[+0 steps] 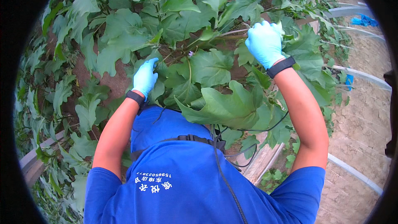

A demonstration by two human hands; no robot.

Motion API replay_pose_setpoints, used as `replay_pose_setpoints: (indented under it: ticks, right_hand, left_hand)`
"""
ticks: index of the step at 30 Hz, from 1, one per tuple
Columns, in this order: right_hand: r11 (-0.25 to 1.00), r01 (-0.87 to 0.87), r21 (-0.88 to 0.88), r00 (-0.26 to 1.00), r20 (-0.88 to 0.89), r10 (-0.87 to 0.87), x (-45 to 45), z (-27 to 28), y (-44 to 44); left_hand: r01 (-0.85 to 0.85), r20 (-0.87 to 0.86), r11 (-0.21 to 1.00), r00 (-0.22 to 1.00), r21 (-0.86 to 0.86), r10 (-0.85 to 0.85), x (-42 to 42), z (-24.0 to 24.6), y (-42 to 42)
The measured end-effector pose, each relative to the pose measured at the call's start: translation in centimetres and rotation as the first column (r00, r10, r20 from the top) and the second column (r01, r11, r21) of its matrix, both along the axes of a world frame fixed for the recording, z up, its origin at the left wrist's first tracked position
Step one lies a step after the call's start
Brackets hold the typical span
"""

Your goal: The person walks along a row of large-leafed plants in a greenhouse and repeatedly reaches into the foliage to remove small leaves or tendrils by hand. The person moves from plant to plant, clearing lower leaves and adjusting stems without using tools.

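Observation:
Large lobed leaves, apparently an eggplant plant's [214,67], spread before me around a small purple flower [191,53]. In a light blue glove, my left hand [145,76] touches the leaves left of the flower; its fingertips are partly hidden and its hold is unclear. My right hand [266,43], gloved alike, is closed at the upper right, at the end of a long plant stem [231,36] that runs left towards the plant's middle. Pale green leafy matter shows beside its knuckles. A broad leaf [225,105] hangs in front of my waist.
Dense foliage [37,77] lies to the left, with a grey rail [46,146] low down. Pale curved strips [357,174] cross bare soil [357,124] at right, near blue netting or string [364,20]. Black cables [253,158] hang by my waist.

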State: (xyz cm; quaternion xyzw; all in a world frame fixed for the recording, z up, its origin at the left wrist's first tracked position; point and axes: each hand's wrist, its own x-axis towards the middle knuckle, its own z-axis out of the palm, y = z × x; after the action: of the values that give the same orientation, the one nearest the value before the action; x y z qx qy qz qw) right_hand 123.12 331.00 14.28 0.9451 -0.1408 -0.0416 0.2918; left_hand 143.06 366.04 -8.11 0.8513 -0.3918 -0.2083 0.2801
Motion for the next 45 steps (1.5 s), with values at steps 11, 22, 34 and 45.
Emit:
replay_pose_setpoints:
  ticks: [11,22,34,45]
  right_hand:
    - [0.837,-0.45,0.31,0.327,0.93,-0.169,3.2,9.4,1.5]
    - [0.297,0.045,0.954,0.974,0.024,-0.226,14.8,0.8,21.3]
    - [0.369,0.255,0.894,0.703,0.091,-0.706,20.7,-13.6,17.9]
    - [-0.354,-0.117,0.928,0.517,-0.247,-0.819,19.1,-15.7,15.5]
  left_hand:
    - [0.295,-0.122,0.952,0.951,0.08,-0.284,5.6,2.8,-2.3]
    - [0.718,-0.178,0.696,0.687,0.017,-0.704,17.5,2.8,-6.5]
    - [0.871,-0.025,0.438,0.454,0.222,-0.891,16.5,3.3,-6.5]
    - [0.552,0.229,0.832,0.805,0.051,-0.548,15.7,7.6,-3.7]
